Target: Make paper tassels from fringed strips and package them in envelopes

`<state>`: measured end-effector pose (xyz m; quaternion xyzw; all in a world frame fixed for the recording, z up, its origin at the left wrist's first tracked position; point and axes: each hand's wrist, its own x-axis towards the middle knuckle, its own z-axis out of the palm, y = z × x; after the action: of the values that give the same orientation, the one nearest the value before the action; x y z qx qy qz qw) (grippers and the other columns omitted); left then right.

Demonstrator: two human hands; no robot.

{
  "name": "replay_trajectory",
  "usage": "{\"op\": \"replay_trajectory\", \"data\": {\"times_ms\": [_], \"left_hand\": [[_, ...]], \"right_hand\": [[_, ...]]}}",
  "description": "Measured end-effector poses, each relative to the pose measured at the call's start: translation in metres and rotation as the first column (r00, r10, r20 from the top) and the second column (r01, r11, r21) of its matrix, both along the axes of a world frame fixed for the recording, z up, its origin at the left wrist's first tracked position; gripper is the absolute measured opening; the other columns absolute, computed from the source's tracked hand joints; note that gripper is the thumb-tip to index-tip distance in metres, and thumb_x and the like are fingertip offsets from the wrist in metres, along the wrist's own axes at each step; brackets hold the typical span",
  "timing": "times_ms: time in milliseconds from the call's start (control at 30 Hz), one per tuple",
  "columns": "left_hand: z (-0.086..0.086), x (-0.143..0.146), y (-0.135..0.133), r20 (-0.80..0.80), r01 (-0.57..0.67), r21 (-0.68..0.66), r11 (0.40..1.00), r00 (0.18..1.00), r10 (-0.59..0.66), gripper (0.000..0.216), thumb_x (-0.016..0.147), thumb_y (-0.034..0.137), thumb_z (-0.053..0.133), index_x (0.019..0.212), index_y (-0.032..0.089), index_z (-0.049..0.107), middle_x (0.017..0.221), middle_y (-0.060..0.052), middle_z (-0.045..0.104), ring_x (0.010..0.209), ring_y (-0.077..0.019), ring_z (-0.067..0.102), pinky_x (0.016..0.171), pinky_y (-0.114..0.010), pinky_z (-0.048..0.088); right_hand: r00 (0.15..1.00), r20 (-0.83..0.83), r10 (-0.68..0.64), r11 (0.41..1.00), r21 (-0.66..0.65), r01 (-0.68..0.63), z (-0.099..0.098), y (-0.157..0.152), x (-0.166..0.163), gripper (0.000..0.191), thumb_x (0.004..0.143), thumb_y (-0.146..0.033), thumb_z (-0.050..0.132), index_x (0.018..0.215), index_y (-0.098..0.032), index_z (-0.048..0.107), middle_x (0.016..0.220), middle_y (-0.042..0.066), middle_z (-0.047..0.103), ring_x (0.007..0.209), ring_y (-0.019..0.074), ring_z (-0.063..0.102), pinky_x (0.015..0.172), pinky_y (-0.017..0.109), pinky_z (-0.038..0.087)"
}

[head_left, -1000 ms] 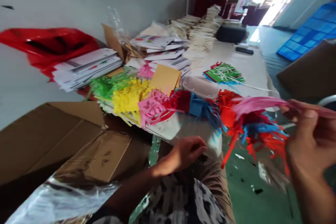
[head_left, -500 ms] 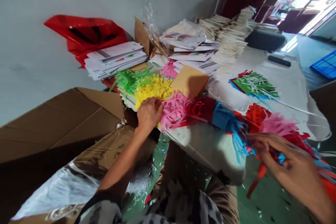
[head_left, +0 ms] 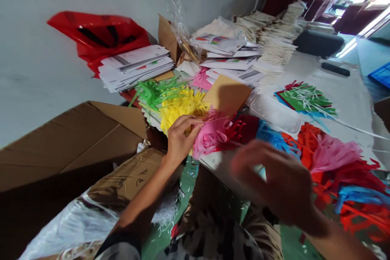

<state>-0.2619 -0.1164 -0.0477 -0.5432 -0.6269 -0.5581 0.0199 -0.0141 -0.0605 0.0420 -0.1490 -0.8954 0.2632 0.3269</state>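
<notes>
My left hand [head_left: 182,136] is at the table's front edge. Its thumb and forefinger pinch the edge of a pink fringed paper piece [head_left: 210,137], which is partly raised. Yellow fringed paper [head_left: 181,103] lies just behind that hand, and green fringed paper [head_left: 157,92] is further left. My right hand [head_left: 276,183] is smeared by motion over the front edge, so its fingers do not show clearly. To the right of the pink piece lie dark red paper [head_left: 248,124] and blue fringed paper [head_left: 276,138].
More red and pink fringed paper [head_left: 336,152] spreads along the right. Behind stand a tan envelope [head_left: 228,91], a clear plastic tray [head_left: 276,111], printed white packets [head_left: 137,65] and a stack of cream sheets [head_left: 277,42]. An open cardboard box [head_left: 70,138] sits at left.
My right hand has moved left, away from the blue and red fringes at the right. My left hand now pinches the pink piece's edge, which has lifted. The view has shifted slightly.
</notes>
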Motion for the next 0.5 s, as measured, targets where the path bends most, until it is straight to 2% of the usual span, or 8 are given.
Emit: {"op": "replay_trajectory", "data": {"times_ms": [67, 167, 233, 333, 500], "left_hand": [[0.004, 0.005, -0.001, 0.062, 0.034, 0.027, 0.999, 0.997, -0.035, 0.008, 0.095, 0.027, 0.073, 0.096, 0.022, 0.079, 0.101, -0.006, 0.076, 0.098, -0.0195, 0.070, 0.088, -0.033, 0.053], [0.006, 0.008, -0.001, 0.111, 0.079, 0.027, 0.997, 0.991, -0.081, 0.008, 0.094, 0.028, 0.074, 0.094, 0.021, 0.079, 0.101, -0.007, 0.075, 0.099, -0.0194, 0.070, 0.088, -0.033, 0.054], [0.005, 0.008, -0.001, 0.134, 0.106, 0.022, 0.994, 0.985, -0.108, 0.009, 0.095, 0.029, 0.074, 0.093, 0.021, 0.079, 0.101, -0.007, 0.075, 0.098, -0.0192, 0.069, 0.087, -0.032, 0.054], [0.003, 0.006, -0.002, 0.165, 0.098, 0.014, 0.995, 0.981, -0.099, 0.009, 0.094, 0.029, 0.075, 0.098, 0.021, 0.079, 0.104, -0.007, 0.074, 0.099, -0.0189, 0.068, 0.085, -0.031, 0.053], [-0.006, 0.001, -0.008, 0.297, 0.057, 0.019, 0.998, 0.953, -0.061, 0.020, 0.090, 0.030, 0.080, 0.108, 0.021, 0.076, 0.101, -0.004, 0.070, 0.088, -0.0158, 0.064, 0.077, -0.027, 0.049]], "right_hand": [[0.996, -0.028, -0.081, 0.979, 0.184, 0.085, -0.012, 0.031, -0.031, 0.004, 0.100, -0.026, 0.067, 0.097, -0.026, 0.070, 0.097, 0.004, 0.076, 0.090, 0.0228, 0.069, 0.082, 0.040, 0.051], [0.982, 0.106, -0.158, 0.920, 0.378, 0.108, -0.033, 0.064, -0.065, 0.016, 0.095, -0.031, 0.075, 0.106, -0.022, 0.071, 0.111, 0.010, 0.076, 0.101, 0.0285, 0.065, 0.086, 0.043, 0.044], [0.976, 0.156, -0.152, 0.906, 0.417, 0.074, -0.043, 0.075, -0.076, 0.011, 0.094, -0.030, 0.076, 0.101, -0.022, 0.072, 0.103, 0.008, 0.076, 0.097, 0.0268, 0.064, 0.083, 0.041, 0.040], [0.986, 0.139, -0.092, 0.909, 0.415, 0.026, -0.049, 0.081, -0.080, 0.007, 0.095, -0.025, 0.075, 0.088, -0.024, 0.071, 0.088, 0.002, 0.077, 0.089, 0.0225, 0.063, 0.083, 0.038, 0.037], [0.992, 0.129, -0.016, 0.917, 0.398, -0.037, -0.049, 0.086, -0.076, 0.010, 0.098, -0.024, 0.071, 0.088, -0.023, 0.073, 0.088, 0.001, 0.078, 0.089, 0.0207, 0.066, 0.082, 0.037, 0.036]]}}
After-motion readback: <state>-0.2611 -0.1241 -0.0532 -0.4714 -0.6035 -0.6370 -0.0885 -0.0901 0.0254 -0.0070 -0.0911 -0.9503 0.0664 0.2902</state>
